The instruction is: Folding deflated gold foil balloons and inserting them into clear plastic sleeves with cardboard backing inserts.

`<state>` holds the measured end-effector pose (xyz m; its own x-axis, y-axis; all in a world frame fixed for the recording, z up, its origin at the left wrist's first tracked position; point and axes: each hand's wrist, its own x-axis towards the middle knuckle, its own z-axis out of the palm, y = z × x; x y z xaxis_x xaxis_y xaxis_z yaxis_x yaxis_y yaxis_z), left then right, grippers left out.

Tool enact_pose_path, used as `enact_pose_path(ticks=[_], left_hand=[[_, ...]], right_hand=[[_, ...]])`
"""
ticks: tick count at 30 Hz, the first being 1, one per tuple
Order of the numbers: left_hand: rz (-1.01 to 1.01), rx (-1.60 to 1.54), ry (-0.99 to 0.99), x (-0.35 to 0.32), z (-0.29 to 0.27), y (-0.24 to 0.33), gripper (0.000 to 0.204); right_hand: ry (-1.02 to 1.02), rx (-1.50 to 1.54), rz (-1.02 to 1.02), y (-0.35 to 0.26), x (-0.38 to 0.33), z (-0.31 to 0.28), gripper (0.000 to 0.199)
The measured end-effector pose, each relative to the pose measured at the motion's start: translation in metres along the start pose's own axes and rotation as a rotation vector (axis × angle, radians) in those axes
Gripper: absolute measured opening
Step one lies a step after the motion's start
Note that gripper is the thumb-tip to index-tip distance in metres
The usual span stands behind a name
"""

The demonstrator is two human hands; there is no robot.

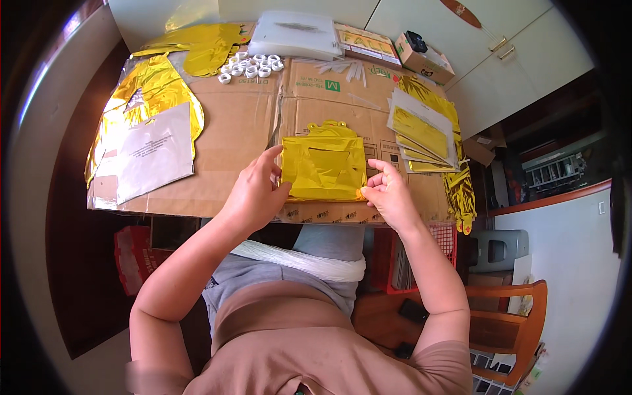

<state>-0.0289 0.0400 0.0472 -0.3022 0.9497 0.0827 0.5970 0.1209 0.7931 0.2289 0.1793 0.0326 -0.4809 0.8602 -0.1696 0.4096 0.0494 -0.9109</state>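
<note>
A folded gold foil balloon (322, 172) lies flat near the front edge of the cardboard-covered table, with small tabs poking out at its far side. My right hand (391, 197) pinches the near right corner of it between thumb and finger, its index finger raised. At the left edge is my left hand (257, 189), thumb and fingers apart and touching or very close to the foil. To the right lies a fanned stack of flat packets (421, 128) with gold foil showing. On the left, a white printed packet (157, 151) rests on loose gold foil (158, 82).
White ribbon rolls (250, 66) cluster at the back, beside clear plastic sleeves (294, 34). Thin translucent strips (349, 68) lie to their right. A small cardboard box (422, 58) holds a black item. More gold foil (462, 197) hangs off the right edge. A white strand bundle (303, 262) crosses my lap.
</note>
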Motion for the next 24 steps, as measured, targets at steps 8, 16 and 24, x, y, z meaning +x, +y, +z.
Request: enact_pose_path(ticks=[8, 16, 24], left_hand=[[0.475, 0.396, 0.143, 0.006, 0.027, 0.017, 0.064], [0.399, 0.576, 0.047, 0.022, 0.063, -0.006, 0.086], [0.371, 0.639, 0.009, 0.02, 0.067, -0.014, 0.092]], right_hand=[[-0.004, -0.032, -0.004, 0.002, 0.003, 0.0, 0.06], [-0.029, -0.007, 0.036, -0.007, 0.0, 0.0, 0.063], [0.002, -0.1, 0.031, -0.014, -0.002, 0.003, 0.055]])
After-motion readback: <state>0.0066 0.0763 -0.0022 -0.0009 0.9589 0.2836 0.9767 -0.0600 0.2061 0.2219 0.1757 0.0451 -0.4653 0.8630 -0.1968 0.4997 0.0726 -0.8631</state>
